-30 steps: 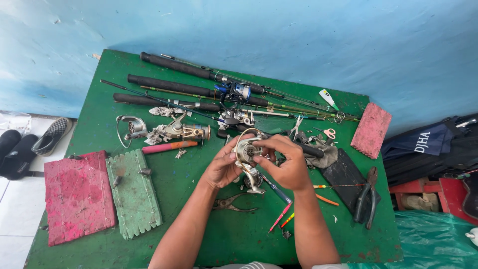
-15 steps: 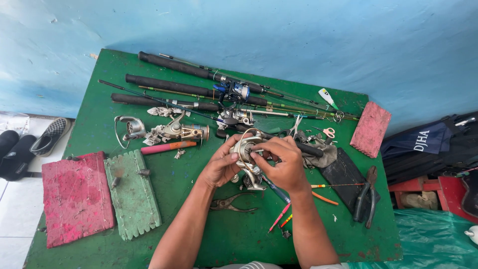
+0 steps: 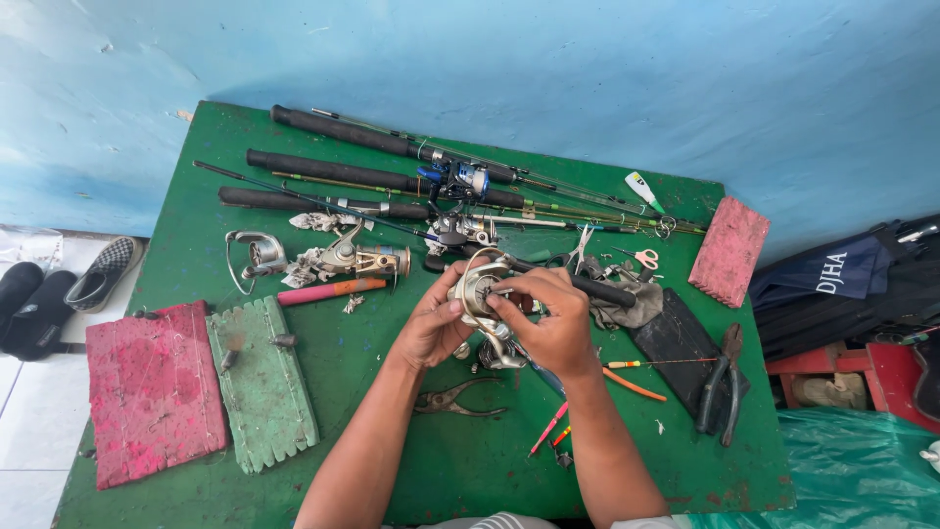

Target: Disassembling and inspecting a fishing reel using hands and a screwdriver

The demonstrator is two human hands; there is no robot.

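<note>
My left hand (image 3: 434,326) and my right hand (image 3: 550,318) both grip a silver fishing reel (image 3: 482,294) just above the middle of the green table (image 3: 392,441). The left hand cups the reel's left side. Fingers of the right hand reach over its top and front. A second reel body (image 3: 501,351) lies directly under the hands, partly hidden. A pair of pliers (image 3: 453,400) rests on the table just in front of my left forearm.
Three fishing rods (image 3: 343,174) lie across the back of the table. Dismantled reel parts (image 3: 338,259), a pink-handled tool (image 3: 331,290), red foam (image 3: 152,392) and green foam (image 3: 262,385) sit left. Black pliers (image 3: 720,382), scissors (image 3: 641,259), a red block (image 3: 729,252) lie right. Shoes (image 3: 59,294) stand on the floor.
My hands stay on the reel in the same spot; the right hand's fingers have shifted slightly over its top. Nothing else on the table has moved.
</note>
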